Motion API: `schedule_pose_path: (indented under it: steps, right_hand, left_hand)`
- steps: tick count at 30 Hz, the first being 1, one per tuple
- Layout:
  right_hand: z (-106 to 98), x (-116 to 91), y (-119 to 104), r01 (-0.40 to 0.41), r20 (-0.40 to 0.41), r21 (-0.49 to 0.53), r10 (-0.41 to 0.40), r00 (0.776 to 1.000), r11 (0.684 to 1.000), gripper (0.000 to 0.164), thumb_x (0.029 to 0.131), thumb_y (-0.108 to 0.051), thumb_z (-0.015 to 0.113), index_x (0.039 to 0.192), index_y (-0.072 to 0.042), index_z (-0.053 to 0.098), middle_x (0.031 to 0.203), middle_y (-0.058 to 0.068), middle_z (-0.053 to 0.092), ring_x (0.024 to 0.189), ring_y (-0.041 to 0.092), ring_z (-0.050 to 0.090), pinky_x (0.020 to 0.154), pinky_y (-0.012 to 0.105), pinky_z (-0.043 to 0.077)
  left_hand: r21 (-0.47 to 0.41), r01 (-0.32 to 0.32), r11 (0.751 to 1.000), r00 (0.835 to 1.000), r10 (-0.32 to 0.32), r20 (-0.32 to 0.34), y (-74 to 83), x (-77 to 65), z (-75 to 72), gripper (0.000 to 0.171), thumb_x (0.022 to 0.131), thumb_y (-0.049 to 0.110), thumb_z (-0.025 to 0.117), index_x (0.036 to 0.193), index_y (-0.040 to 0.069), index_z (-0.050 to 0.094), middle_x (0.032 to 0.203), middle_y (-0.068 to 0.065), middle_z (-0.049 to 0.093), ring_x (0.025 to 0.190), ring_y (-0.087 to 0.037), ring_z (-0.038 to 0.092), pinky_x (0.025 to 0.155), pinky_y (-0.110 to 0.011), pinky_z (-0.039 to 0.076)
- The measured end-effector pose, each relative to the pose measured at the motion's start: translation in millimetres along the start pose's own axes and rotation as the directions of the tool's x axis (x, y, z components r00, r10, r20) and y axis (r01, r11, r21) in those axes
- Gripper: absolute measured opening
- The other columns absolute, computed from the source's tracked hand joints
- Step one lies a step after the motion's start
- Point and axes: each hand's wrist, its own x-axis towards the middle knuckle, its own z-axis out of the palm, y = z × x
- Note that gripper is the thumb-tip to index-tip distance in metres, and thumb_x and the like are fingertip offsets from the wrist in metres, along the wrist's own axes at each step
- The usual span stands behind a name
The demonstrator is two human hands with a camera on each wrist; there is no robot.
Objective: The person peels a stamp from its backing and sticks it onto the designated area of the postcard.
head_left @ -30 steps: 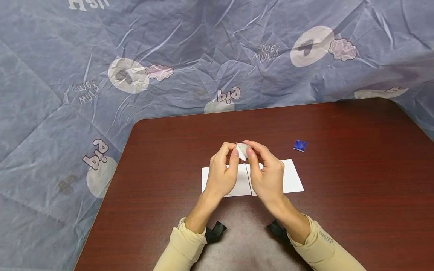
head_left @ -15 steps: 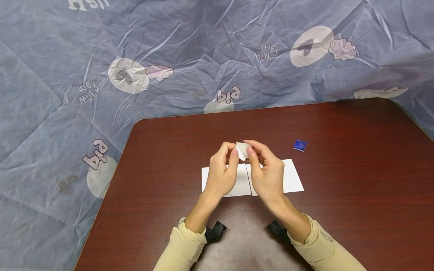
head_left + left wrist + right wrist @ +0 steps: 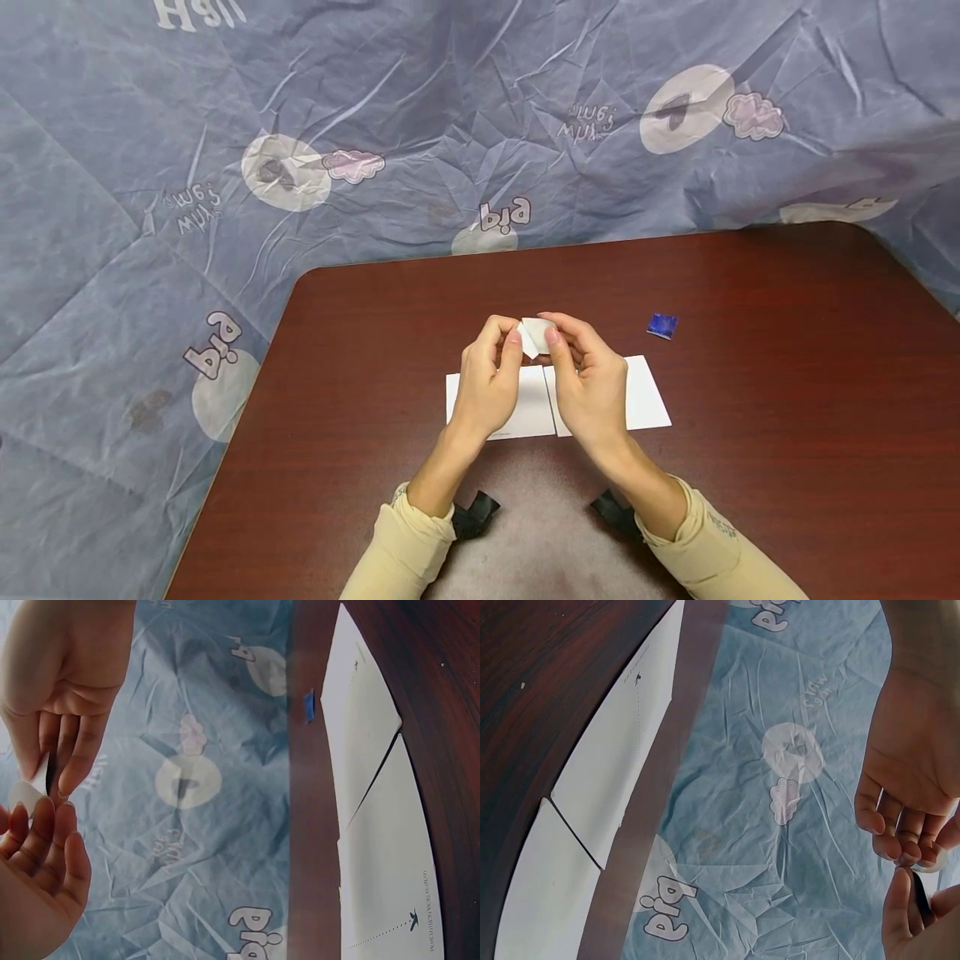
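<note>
Both hands are raised over the table and meet at a small square piece point(image 3: 536, 336) with a white, papery face. A diagonal line crosses that face, with the left part whiter than the greyish right part. My left hand point(image 3: 486, 383) pinches its left side between thumb and fingers. On the right side, my right hand point(image 3: 596, 387) grips it with the thumb on the face. The left wrist view shows a white flap point(image 3: 27, 793) beside a dark strip between the fingertips. Fingers hide much of the piece.
Two white cards point(image 3: 528, 404) lie side by side under the hands, a thin gap between them; small print and a dotted line show on one. A small shiny blue square point(image 3: 662, 326) lies on the brown table point(image 3: 360, 375) beyond them. A printed blue-grey cloth point(image 3: 420, 108) hangs behind.
My left hand has shifted very slightly left, and the whiter part of the piece has tilted a little. The right hand keeps its grip. The head view has tipped slightly.
</note>
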Motion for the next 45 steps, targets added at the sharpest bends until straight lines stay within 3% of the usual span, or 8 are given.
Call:
schedule_pose_path:
  steps: [12,21,27,32,38,45]
  right_hand:
    - [1,2,2,0.011,-0.038,0.027,-0.01,0.999,1.0,0.02,0.092,0.009,0.054,0.111,0.01,0.063,0.094,0.021,0.069,0.072,0.009,0.067,0.063,0.026,0.054]
    - [0,2,0,0.053,-0.06,-0.071,-0.057,0.997,0.996,0.019,0.092,0.008,0.056,0.108,0.008,0.065,0.094,0.018,0.069,0.075,0.017,0.067,0.067,0.024,0.054]
    - [0,2,1,0.061,-0.057,-0.069,-0.065,0.996,0.996,0.019,0.092,0.009,0.055,0.108,0.008,0.065,0.094,0.019,0.069,0.075,0.021,0.067,0.068,0.023,0.054]
    - [-3,3,3,0.07,-0.044,-0.069,-0.073,0.996,0.995,0.019,0.091,0.009,0.056,0.108,0.008,0.065,0.093,0.018,0.069,0.074,0.016,0.067,0.067,0.024,0.054]
    - [-17,17,9,0.041,-0.071,0.022,-0.039,0.997,0.999,0.019,0.093,0.007,0.054,0.11,0.012,0.062,0.095,0.02,0.068,0.08,0.012,0.066,0.071,0.025,0.053]
    - [-26,28,14,0.041,-0.111,0.043,-0.036,0.993,0.998,0.019,0.094,0.004,0.055,0.108,0.014,0.062,0.095,0.007,0.069,0.076,0.011,0.066,0.07,0.024,0.053]
  left_hand:
    - [-0.056,0.027,0.998,1.0,-0.027,-0.001,-2.3,1.3,-3.6,0.017,0.099,0.007,0.042,0.093,-0.002,0.055,0.071,-0.014,0.06,0.066,-0.026,0.061,0.062,-0.033,0.051]
    - [-0.1,0.076,0.992,0.994,-0.083,-0.074,-9.1,8.4,-17.4,0.014,0.099,0.005,0.047,0.098,-0.005,0.056,0.077,-0.015,0.06,0.069,-0.022,0.06,0.064,-0.028,0.051]
    - [-0.172,0.166,0.971,0.973,-0.19,-0.134,-19.3,15.4,-33.5,0.01,0.097,0.002,0.049,0.101,-0.007,0.053,0.076,-0.015,0.058,0.069,-0.024,0.06,0.067,-0.03,0.052]
    - [-0.198,0.221,0.955,0.954,-0.255,-0.161,-27.6,19.0,-46.7,0.011,0.098,0.004,0.049,0.103,-0.006,0.052,0.075,-0.011,0.058,0.068,-0.018,0.06,0.066,-0.029,0.05]
    - [-0.217,0.242,0.946,0.937,-0.285,-0.201,-34.7,22.3,-57.3,0.013,0.098,0.004,0.049,0.104,-0.006,0.053,0.074,-0.005,0.057,0.066,-0.013,0.059,0.064,-0.023,0.049]
    - [-0.226,0.282,0.933,0.903,-0.337,-0.265,-46.7,23.8,-74.5,0.012,0.097,0.004,0.051,0.105,-0.005,0.055,0.072,-0.003,0.058,0.063,-0.011,0.058,0.062,-0.022,0.049]
